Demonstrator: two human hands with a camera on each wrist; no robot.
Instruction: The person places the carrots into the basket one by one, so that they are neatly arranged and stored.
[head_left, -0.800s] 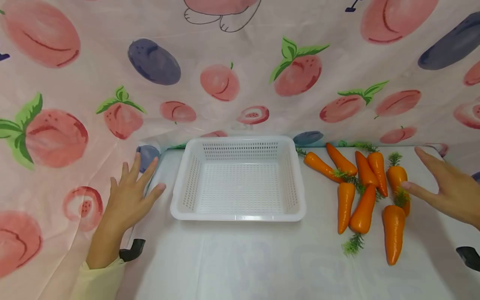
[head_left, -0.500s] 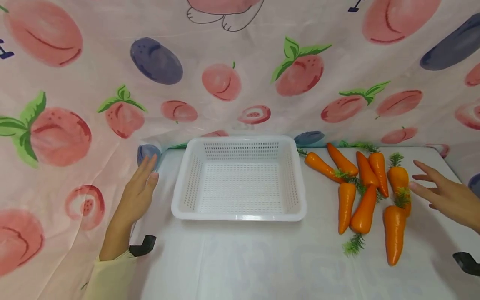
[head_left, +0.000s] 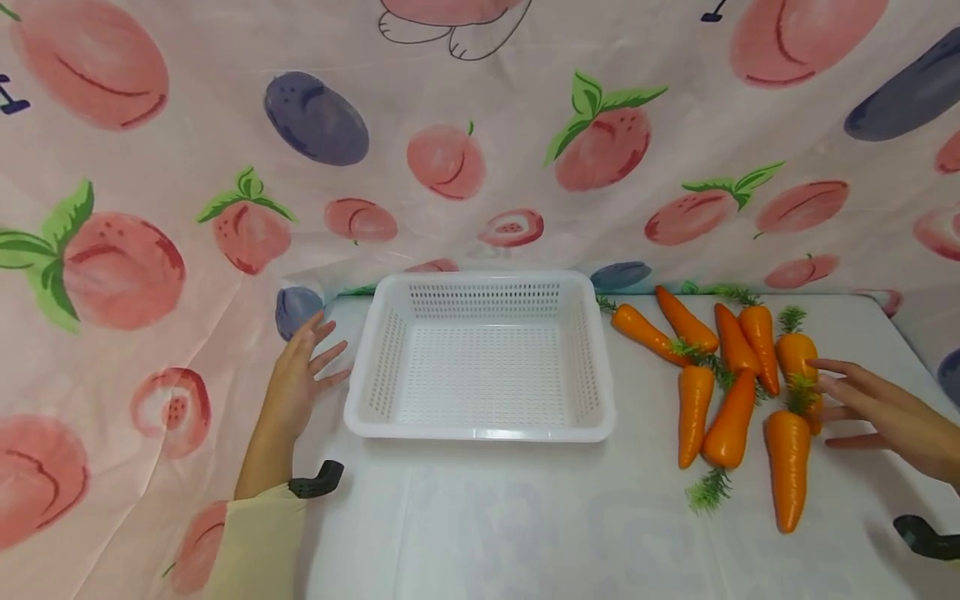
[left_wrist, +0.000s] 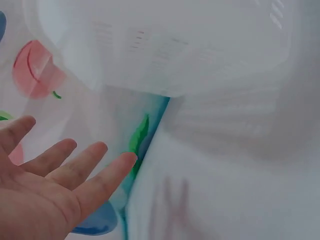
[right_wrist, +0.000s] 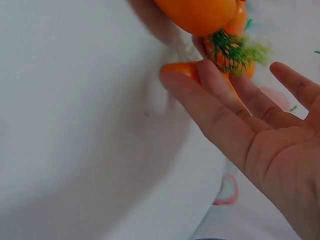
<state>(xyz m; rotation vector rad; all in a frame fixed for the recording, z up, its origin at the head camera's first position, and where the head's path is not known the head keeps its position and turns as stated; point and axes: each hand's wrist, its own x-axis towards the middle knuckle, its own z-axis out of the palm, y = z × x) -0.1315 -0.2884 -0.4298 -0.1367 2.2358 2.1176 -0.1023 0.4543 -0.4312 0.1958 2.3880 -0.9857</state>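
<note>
A white perforated plastic basket (head_left: 480, 434) stands at the back middle of the table with nothing in it. Just left of it, my left hand (head_left: 302, 379) is held with fingers spread, their tips close to the basket's side. In the left wrist view the left palm (left_wrist: 45, 200) holds nothing. Several orange carrots (head_left: 697, 417) with green tops lie in a loose group right of the basket. My right hand (head_left: 892, 412) reaches in from the right, its extended fingers overlapping the rightmost carrot (head_left: 797, 354). The right wrist view shows the right fingers (right_wrist: 220, 117) straight beside the carrots.
A white cloth covers the table (head_left: 480, 525). Behind and to the left hangs a pink fruit-print cloth (head_left: 480, 108), meeting the table's back edge. Black wrist-worn pieces (head_left: 317, 481) show at both wrists.
My left hand has moved right toward the basket and turned its palm inward. My right hand has lowered and come in over the rightmost carrots. Basket and carrots stay put.
</note>
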